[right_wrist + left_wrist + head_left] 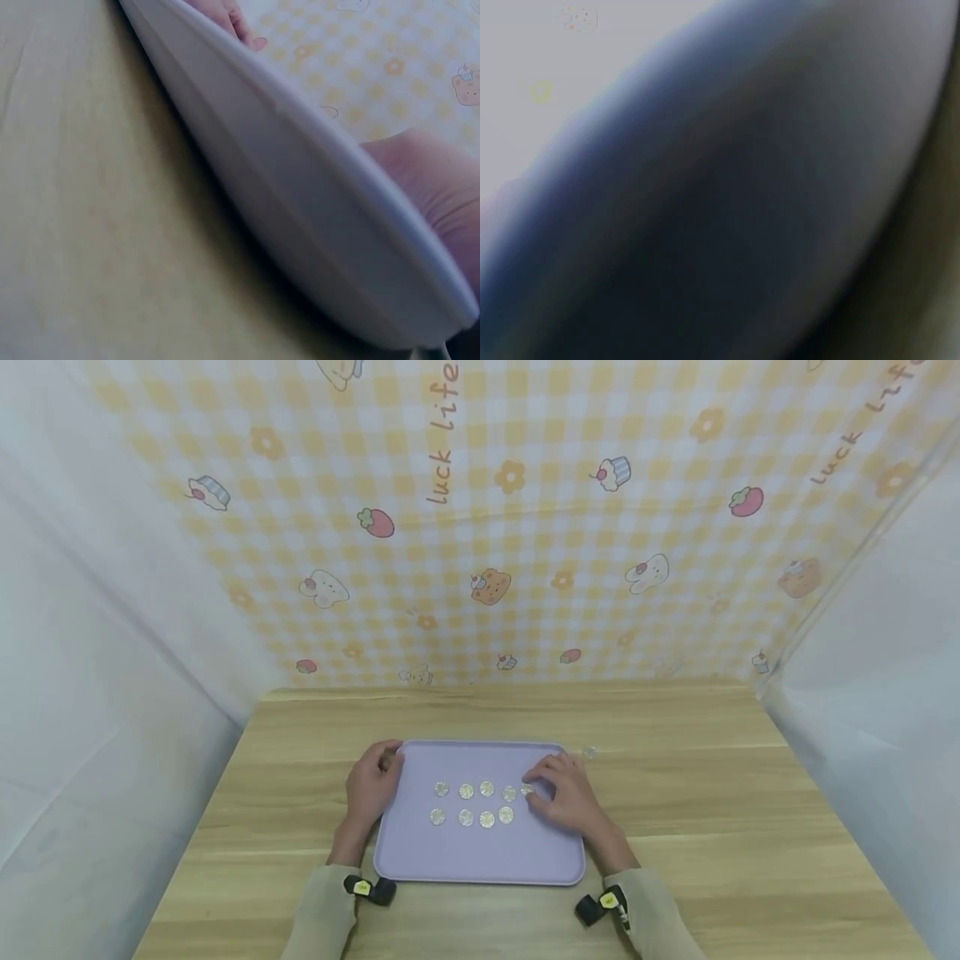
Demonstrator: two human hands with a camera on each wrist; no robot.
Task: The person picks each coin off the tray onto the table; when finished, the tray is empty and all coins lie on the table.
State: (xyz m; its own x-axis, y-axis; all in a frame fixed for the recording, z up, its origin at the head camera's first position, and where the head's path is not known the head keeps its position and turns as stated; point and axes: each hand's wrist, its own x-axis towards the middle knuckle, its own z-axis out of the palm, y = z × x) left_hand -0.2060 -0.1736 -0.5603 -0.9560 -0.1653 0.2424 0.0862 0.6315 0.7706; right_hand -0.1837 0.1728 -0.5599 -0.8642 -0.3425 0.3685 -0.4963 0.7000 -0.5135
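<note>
A lilac tray (480, 860) lies on the wooden table with coins in two rows on it, one of them a coin (467, 791) in the far row. At the right end of that row my right hand (566, 797) pinches another coin (528, 788) between thumb and forefinger, low over the tray. My left hand (371, 785) grips the tray's left rim near the far corner, fingers bent; its palm side is hidden. In the right wrist view, the tray's outer wall (300, 210) covers part of the right hand (427, 180). Blur fills most of the left wrist view.
One loose coin (589, 752) lies on the table (675, 777) just beyond the tray's far right corner. A checked cloth (525, 543) with printed cakes and strawberries hangs at the back. White sheets (112, 652) close off both sides.
</note>
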